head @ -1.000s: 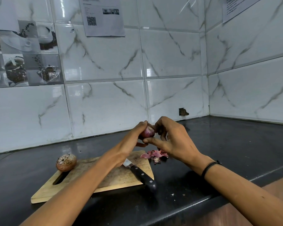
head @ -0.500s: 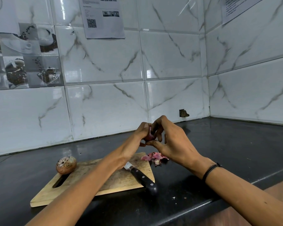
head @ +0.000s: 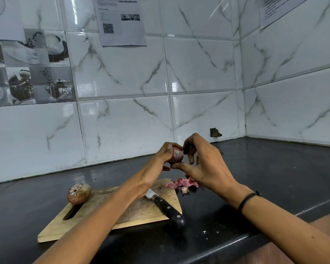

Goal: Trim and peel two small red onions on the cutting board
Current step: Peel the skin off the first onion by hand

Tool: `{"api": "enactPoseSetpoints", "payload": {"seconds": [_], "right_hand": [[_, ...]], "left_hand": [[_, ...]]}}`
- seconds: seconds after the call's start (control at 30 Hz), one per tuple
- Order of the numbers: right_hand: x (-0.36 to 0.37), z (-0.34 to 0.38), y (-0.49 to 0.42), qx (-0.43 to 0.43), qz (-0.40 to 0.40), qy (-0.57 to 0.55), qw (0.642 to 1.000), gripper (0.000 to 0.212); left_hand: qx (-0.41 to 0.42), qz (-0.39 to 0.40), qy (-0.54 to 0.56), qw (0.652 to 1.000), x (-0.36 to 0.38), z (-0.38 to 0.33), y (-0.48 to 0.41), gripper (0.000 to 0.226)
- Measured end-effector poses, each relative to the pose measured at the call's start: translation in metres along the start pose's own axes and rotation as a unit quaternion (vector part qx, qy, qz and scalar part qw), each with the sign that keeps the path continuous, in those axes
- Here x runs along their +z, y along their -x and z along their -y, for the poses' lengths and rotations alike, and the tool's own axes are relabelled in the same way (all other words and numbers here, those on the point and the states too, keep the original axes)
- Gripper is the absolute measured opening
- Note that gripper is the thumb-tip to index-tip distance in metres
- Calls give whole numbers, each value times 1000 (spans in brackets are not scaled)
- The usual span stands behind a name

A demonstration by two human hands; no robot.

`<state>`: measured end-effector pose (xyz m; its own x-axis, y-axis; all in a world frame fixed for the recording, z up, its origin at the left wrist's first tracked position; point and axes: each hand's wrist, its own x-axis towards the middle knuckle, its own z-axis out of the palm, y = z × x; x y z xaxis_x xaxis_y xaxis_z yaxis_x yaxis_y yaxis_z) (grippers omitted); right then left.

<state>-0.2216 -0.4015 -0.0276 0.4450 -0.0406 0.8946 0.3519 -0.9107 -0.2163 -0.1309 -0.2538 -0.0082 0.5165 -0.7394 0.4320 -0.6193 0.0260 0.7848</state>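
I'm on the head view, and both hands are raised above the board's (head: pixel 145 212) far right corner. The left hand (head: pixel 160 161) grips an onion (head: pixel 177 155), fingers curled round its left side. Its cut face is turned towards me, pale at the centre with purple skin round it. The right hand (head: pixel 204 164) is on it too: thumb pressed under the onion, forefinger hooked at its top right edge, a pinch. Its other fingers hang loosely curled behind, holding nothing. So that onion is in the air, off the board, held between both hands.

The other onion (head: pixel 79 193) sits on the board's far left corner, just past the handle slot, with its dry brown skin on and its rough, pale end facing me. A knife (head: pixel 167 207) lies across the board's right side. Its blade is on the wood, partly hidden under the left forearm, and its black handle sticks out over the board's near right edge. Pink peels (head: pixel 183 184) lie in a small heap just off the board's far right corner, on the dark counter (head: pixel 274 168). A black band (head: pixel 248 200) circles the right wrist, to the right of the board.
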Motion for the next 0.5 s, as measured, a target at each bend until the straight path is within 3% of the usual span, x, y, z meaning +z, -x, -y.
{"api": "enactPoseSetpoints", "payload": {"seconds": [0.5], "right_hand": [[2, -2, 1, -20, 29, 34, 999, 27]], "left_hand": [[-4, -41, -7, 999, 1, 13, -5, 31]]}}
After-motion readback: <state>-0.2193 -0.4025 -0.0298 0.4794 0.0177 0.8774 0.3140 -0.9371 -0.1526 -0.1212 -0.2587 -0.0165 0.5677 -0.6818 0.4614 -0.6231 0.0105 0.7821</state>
